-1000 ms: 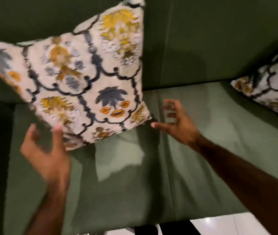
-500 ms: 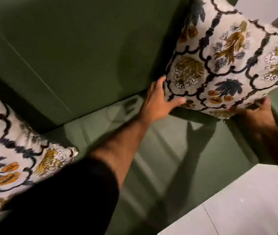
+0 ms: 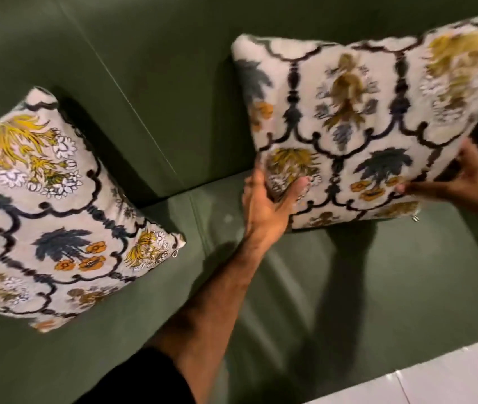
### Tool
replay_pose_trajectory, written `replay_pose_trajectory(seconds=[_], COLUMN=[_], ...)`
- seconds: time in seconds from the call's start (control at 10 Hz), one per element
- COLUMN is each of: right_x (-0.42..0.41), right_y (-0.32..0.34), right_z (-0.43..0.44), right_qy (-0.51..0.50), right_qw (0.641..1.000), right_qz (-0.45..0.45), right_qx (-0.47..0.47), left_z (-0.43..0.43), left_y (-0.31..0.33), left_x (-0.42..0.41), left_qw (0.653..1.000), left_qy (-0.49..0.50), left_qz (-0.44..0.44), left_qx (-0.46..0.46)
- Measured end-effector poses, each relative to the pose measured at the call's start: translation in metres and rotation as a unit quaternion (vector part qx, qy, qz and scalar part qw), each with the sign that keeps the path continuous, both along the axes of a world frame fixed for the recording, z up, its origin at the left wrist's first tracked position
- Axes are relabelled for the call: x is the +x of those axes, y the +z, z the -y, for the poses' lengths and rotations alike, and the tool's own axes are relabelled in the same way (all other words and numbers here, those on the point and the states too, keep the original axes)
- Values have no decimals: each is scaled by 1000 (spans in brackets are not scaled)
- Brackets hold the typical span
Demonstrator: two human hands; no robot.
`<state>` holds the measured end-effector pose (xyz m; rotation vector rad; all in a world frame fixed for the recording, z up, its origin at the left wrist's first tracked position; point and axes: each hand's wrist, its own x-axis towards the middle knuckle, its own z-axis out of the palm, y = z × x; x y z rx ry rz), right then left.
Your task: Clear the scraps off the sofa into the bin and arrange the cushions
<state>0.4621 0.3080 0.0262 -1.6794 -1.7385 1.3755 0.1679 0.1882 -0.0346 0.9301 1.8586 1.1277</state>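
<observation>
Both hands grip the right floral cushion (image 3: pixel 357 123), left hand (image 3: pixel 264 205) on its lower left edge, right hand (image 3: pixel 471 185) on its lower right, propping it against the green sofa (image 3: pixel 150 68) backrest. Another floral cushion (image 3: pixel 51 205) leans at the sofa's left end.

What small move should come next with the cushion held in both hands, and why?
Probably settle the right-hand floral patterned cushion back against the green sofa backrest and let go. The left hand and right hand grip its lower corners, and it looks tilted, while the left-hand floral cushion already rests in place.
</observation>
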Motion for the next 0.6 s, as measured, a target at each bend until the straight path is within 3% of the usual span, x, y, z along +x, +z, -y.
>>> replay_pose_trajectory(seconds=[0.2,0.3,0.4,0.5,0.6], right_x=[-91,-100,-102,-113,-121], right_y=[-2,5,22,47,87], right_z=[2,16,49,88,153], right_qy=[38,11,-31,-105,-180], right_qw=[999,1000,997,985,976], right_qz=[23,20,56,108,38], right_qx=[6,12,39,82,118], left_z=[47,44,56,69,118], left_y=[-10,-2,8,35,71], left_x=[-47,-56,-55,-69,-89], left_qw=[995,998,998,981,930], left_qy=[79,57,20,-44,-119], left_qz=[-20,1,-35,-166,-342], left_qx=[-54,-34,-54,-91,-66])
